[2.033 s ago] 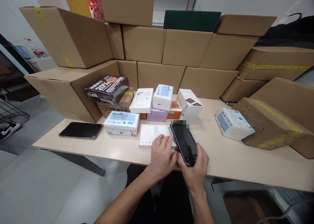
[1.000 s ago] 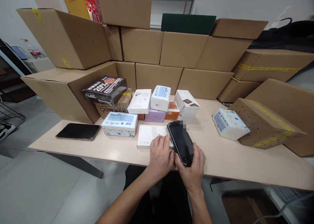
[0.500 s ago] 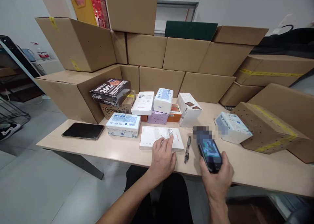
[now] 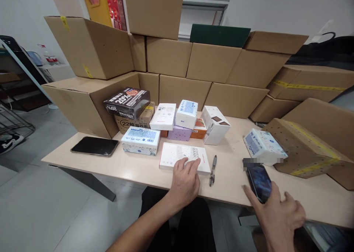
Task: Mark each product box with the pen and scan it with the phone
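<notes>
My left hand (image 4: 184,180) lies on the near edge of a white power bank box (image 4: 177,152), its fingers stretched out over the lid. To the right, my right hand (image 4: 279,211) has its fingers apart around the lower end of a black phone-like handheld device (image 4: 260,182). That device lies on the table with its screen lit, and part of its top is blurred out. The thumb stands off its left side, while the index finger is close against its right corner. Between the hands lies a grey pen (image 4: 212,171).
A dark smartphone (image 4: 94,146) lies at the table's left. Tissue packs (image 4: 141,140) and small boxes (image 4: 215,125) stand behind the power bank box. Another tissue pack (image 4: 264,146) leans by a carton (image 4: 306,149) at right. Large cardboard boxes (image 4: 185,95) wall the back.
My right hand has moved right with the handheld device, set it on the table and spread its fingers. The left hand stays on the power bank box.
</notes>
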`<state>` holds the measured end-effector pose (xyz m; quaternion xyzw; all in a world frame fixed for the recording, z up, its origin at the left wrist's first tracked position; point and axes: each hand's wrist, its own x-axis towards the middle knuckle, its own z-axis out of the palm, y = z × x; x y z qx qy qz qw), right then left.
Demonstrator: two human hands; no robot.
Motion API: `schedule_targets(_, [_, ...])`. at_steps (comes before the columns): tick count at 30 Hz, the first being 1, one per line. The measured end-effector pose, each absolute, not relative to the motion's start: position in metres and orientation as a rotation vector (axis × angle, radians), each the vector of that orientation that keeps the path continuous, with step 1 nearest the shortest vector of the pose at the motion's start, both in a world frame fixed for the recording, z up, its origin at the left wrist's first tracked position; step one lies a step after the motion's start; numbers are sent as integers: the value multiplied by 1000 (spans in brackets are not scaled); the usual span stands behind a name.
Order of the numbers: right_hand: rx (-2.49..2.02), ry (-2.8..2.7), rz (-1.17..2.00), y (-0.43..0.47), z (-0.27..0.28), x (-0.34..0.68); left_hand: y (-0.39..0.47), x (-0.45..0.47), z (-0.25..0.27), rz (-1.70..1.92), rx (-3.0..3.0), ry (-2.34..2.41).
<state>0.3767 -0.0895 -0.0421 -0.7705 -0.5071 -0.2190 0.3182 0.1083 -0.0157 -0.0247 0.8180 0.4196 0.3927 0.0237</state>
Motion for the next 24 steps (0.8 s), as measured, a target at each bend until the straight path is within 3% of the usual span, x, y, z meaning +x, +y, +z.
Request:
schedule_targets(3, [-1861, -1618, -548, -70, -20, 356, -16, 108, -26, 1234, 2504, 1259])
schedule_targets(8, [-1677, -2242, 218, -6, 21, 311, -14, 104, -29, 1474, 2369, 1112])
schedule_targets(13, [-1537, -2462, 646, 33, 39, 285, -16, 95, -29, 1830, 2225, 895])
schedule_targets(18, [-1415, -2081, 614, 12, 48, 322, -20, 90, -30, 2014, 2312, 574])
schedule_targets(24, [-1419, -1074, 701, 28, 78, 397, -16, 95, -39, 1843, 2374, 632])
